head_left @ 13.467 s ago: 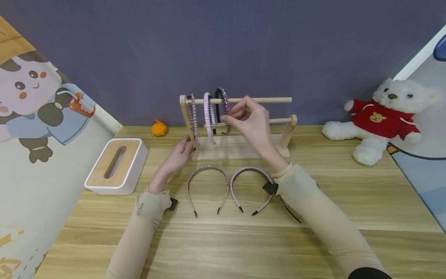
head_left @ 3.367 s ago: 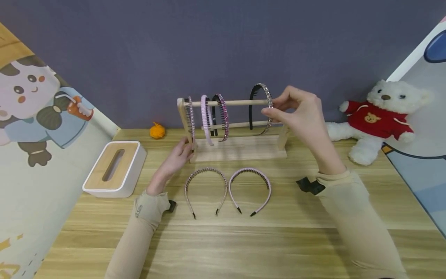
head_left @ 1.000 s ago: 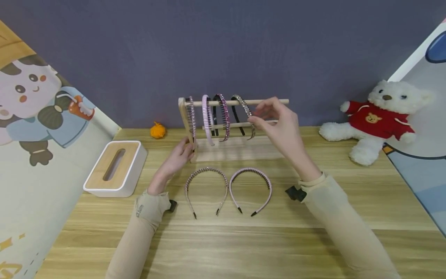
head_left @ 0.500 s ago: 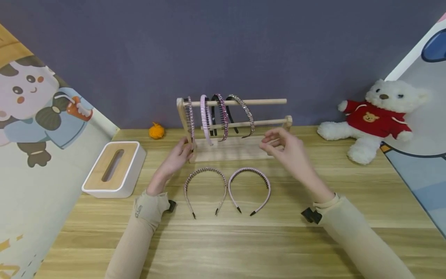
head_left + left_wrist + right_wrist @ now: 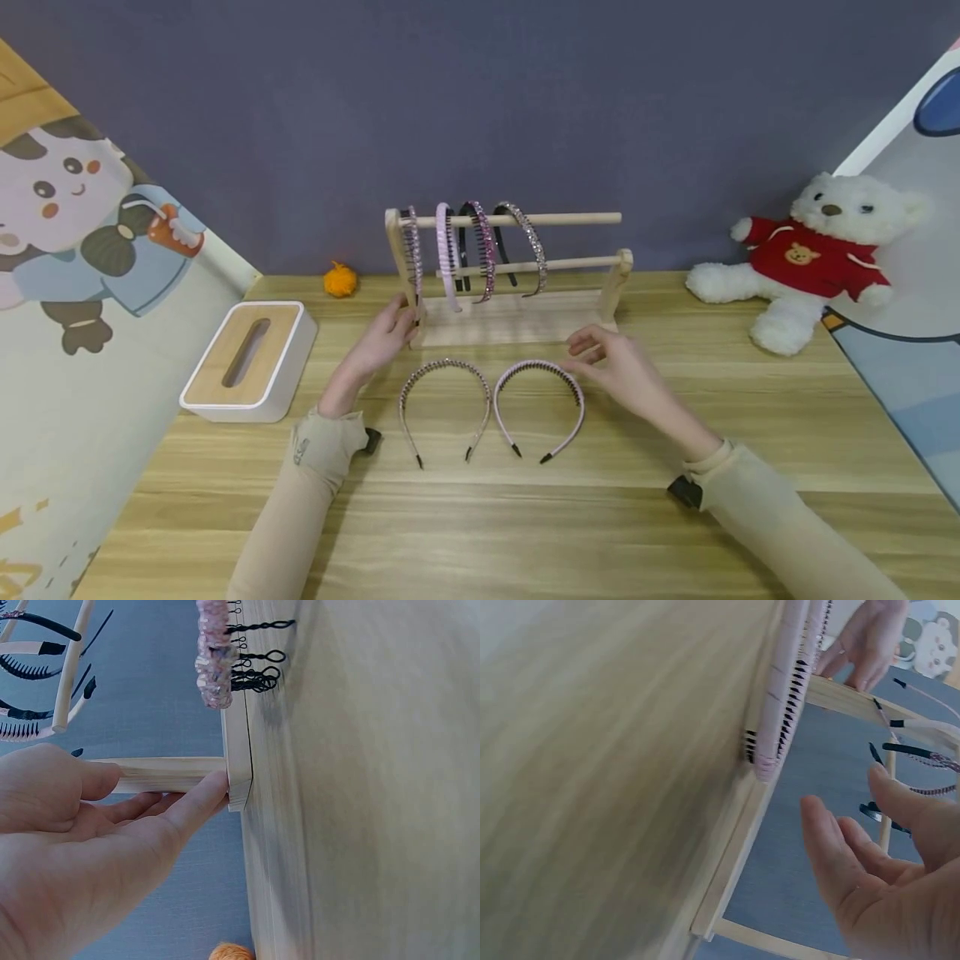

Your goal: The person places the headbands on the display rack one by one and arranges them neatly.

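Note:
A wooden headband rack (image 5: 517, 318) stands at the back of the table. On its upper rod hang a beaded pink headband (image 5: 416, 254), a light pink one (image 5: 443, 250), a magenta jewelled one (image 5: 486, 242) and a silver jewelled one (image 5: 536, 242). My left hand (image 5: 384, 335) holds the rack's left upright (image 5: 172, 774) low down, thumb on one side and fingers on the other. Two headbands lie on the table: a beaded one (image 5: 447, 363) and a pink toothed one (image 5: 537, 364). My right hand (image 5: 622, 372) hovers beside the pink one, thumb and fingers apart in the right wrist view.
A white tissue box (image 5: 288, 379) with a wooden lid sits on the left. An orange yarn ball (image 5: 340, 280) lies behind it. A white teddy bear (image 5: 795, 312) in a red sweater leans at the back right. A dark wall (image 5: 480, 100) rises behind the rack.
My right hand hung the magenta headband, then slid the silver one left along the rod, let go and came down beside the pink headband. The left hand stays at the rack.

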`<state>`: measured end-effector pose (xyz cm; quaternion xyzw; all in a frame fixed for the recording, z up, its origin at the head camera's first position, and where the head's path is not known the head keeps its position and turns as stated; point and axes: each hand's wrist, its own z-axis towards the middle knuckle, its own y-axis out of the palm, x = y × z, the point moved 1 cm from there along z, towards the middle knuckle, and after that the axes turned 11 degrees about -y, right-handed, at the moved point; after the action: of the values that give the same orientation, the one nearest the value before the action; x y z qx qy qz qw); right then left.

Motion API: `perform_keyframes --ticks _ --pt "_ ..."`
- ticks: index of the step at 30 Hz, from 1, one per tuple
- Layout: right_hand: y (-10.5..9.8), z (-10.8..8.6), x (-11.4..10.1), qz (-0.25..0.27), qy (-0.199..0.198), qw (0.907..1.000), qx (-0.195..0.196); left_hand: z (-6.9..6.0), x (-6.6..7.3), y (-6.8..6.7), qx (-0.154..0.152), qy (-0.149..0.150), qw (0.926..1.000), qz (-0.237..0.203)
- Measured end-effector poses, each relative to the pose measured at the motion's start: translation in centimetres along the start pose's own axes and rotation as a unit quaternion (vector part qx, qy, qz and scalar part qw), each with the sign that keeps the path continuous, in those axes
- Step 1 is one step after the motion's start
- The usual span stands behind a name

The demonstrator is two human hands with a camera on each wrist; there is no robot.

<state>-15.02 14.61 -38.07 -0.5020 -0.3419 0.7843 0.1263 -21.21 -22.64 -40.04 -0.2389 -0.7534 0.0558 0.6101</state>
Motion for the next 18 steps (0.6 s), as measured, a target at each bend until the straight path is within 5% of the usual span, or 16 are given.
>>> perform_keyframes --ticks 14,18 --pt "1.0 -0.7 1.8 -0.033 -0.001 0.9949 -0.095 0.3 -0.2 0.0 0.008 0.011 0.9999 -0.005" --pt "1.2 -0.7 2.0 0.005 0.026 0.9932 -0.113 0.2 -0.1 0.1 0.011 0.014 0.9998 -0.004"
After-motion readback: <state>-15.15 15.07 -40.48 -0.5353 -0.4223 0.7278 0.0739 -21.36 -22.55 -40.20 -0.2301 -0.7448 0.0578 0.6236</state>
